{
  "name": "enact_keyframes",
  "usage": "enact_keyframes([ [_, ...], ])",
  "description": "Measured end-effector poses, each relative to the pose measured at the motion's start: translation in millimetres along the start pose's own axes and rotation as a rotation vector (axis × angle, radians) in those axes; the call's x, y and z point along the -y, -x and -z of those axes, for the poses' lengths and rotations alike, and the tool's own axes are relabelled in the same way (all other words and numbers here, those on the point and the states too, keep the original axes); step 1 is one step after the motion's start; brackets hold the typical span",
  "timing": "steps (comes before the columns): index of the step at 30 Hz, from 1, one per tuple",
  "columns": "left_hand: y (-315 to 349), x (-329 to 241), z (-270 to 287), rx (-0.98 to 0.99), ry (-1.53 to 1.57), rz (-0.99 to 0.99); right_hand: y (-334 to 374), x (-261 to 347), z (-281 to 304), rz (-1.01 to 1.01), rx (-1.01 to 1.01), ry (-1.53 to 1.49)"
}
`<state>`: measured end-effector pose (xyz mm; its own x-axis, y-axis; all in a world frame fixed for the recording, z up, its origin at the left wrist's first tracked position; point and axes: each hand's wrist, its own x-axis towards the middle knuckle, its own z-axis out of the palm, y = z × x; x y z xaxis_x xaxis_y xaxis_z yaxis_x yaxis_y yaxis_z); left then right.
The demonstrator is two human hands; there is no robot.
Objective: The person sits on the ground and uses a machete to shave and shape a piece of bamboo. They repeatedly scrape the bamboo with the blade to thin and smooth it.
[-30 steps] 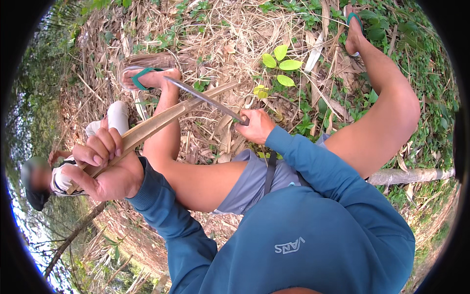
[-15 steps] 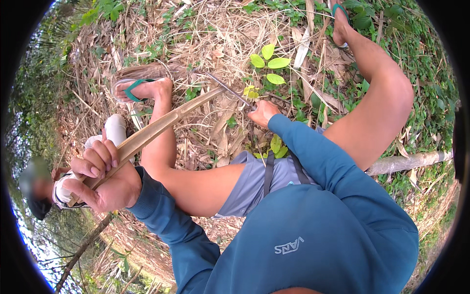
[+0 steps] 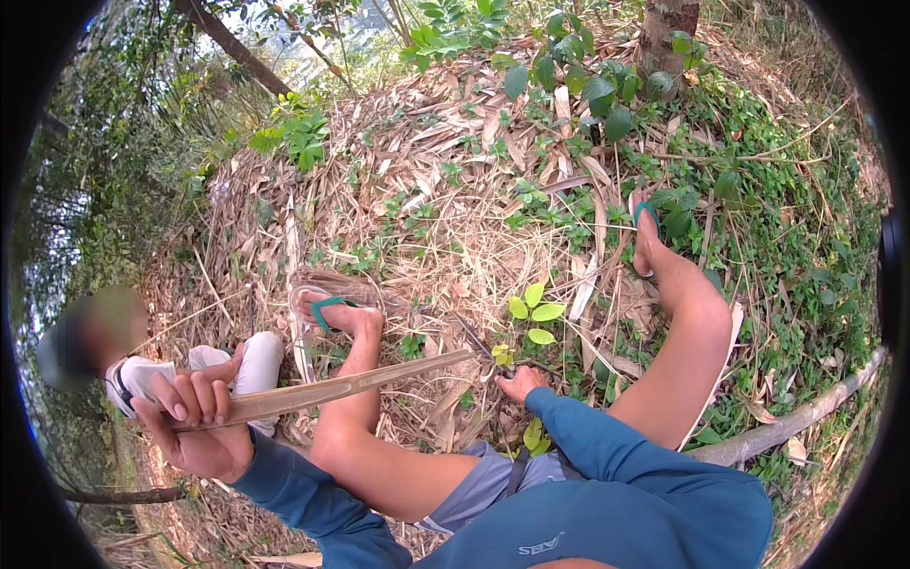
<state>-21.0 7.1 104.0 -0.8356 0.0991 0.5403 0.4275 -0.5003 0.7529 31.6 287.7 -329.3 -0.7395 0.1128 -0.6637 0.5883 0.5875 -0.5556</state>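
Note:
My left hand (image 3: 197, 417) is closed around one end of a split bamboo strip (image 3: 346, 386), pale tan with a lengthwise groove. The strip reaches across above my bent leg, its free end just left of my right hand (image 3: 521, 384). That right hand is wrapped around the handle of a knife (image 3: 472, 336), mostly hidden by the fingers. Its thin dark blade slants up and left, low over the dry leaves, and its far end is blurred. In the picture, a small gap shows between strip end and blade.
My feet in green-strapped sandals (image 3: 330, 311) are spread wide on leaf litter (image 3: 445, 228). A yellow-green seedling (image 3: 540, 315) grows beside the blade. Another person (image 3: 256, 370) in light clothes sits close behind my left hand. A pale log (image 3: 787, 434) lies at right; a tree trunk (image 3: 666, 43) stands beyond.
The view has tilted up, bringing the tree trunk and far slope into sight. The bamboo strip now lies nearer level. Both hands keep their holds.

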Motion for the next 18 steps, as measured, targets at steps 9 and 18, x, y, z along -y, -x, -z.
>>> enact_keyframes([
  [9, -67.0, 39.9, -56.6, 0.178, 0.175, 0.359, 86.3, 84.2, 61.6, 0.824, 0.000, -0.314],
  [18, -94.1, 201.8, -29.7, -0.134, -0.493, 0.403, 88.8, 84.3, 52.8, 0.661, 0.147, -0.714],
])
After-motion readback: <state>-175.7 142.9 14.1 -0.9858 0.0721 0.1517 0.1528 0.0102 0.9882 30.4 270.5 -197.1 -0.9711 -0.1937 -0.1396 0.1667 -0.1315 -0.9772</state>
